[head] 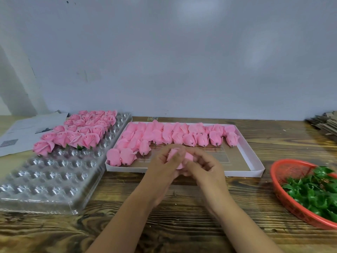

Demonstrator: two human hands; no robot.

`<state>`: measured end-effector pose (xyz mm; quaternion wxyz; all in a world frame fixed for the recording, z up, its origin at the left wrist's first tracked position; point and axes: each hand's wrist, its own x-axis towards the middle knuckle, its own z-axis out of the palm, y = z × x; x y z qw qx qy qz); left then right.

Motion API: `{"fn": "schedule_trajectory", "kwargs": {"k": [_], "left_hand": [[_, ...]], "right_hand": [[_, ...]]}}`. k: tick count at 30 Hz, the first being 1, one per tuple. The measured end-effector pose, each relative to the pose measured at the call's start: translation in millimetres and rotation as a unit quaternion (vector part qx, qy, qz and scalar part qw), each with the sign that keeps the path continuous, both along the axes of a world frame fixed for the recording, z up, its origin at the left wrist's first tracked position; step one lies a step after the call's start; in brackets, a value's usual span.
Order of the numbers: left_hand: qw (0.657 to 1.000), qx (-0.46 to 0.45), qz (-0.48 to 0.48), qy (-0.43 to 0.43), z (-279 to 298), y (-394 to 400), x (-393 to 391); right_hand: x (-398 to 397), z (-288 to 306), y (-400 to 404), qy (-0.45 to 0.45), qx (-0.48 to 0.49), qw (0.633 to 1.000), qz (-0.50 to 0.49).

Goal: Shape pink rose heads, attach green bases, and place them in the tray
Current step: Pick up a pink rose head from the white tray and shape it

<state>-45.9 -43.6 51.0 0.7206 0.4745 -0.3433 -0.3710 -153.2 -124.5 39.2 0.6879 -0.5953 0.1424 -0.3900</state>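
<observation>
Hands (184, 167) pinch rose head (179, 157), nr box edge (182, 172)

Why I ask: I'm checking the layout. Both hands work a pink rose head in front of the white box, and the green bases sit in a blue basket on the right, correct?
Not quite: the head view shows the basket is red, not blue. The rest holds: the left hand and right hand work a pink rose head in front of the white box, green bases on the right.

A: From my feed, the rose head (179, 157) is mostly covered by both hands, fingers blurred.
B: Noted. Red basket (284, 190) and cardboard stack (324, 123) cut off at right edge
</observation>
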Motion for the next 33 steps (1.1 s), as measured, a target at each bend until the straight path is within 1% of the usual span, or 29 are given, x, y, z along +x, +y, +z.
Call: {"fn": "schedule_trajectory", "kwargs": {"k": [3, 5, 8, 12, 20, 25, 29, 33], "left_hand": [[0.998, 0.001, 0.001, -0.068, -0.7, 3.1, 3.3], [0.994, 0.008, 0.024, -0.108, 1.7, 4.9, 5.7], [0.989, 0.020, 0.049, -0.138, 1.7, 6.6, 10.3], [0.986, 0.022, 0.055, -0.156, -2.3, 6.3, 10.9], [0.977, 0.015, 0.052, -0.208, -5.6, 6.1, 11.9], [0.979, 0.021, 0.018, -0.202, -6.7, 7.2, 11.2], [0.973, 0.013, 0.047, -0.225, -8.6, 5.3, 10.4], [0.975, -0.005, 0.068, -0.211, -8.0, 5.0, 11.5]], "right_hand": [[-1.9, 1.1, -5.6, -0.002, 0.083, 0.996, 0.040], [-2.7, 2.0, -9.9, 0.000, 0.137, 0.989, 0.062], [-3.4, 3.4, -15.8, 0.018, 0.182, 0.979, 0.092], [-4.1, 5.2, -19.6, 0.042, 0.184, 0.975, 0.114], [-5.4, 3.0, -22.6, 0.077, 0.187, 0.973, 0.113], [-3.6, 0.3, -23.4, 0.066, 0.211, 0.970, 0.099], [-2.7, 0.3, -22.8, 0.067, 0.216, 0.970, 0.095], [-2.8, 2.1, -21.3, 0.067, 0.217, 0.969, 0.098]]}}
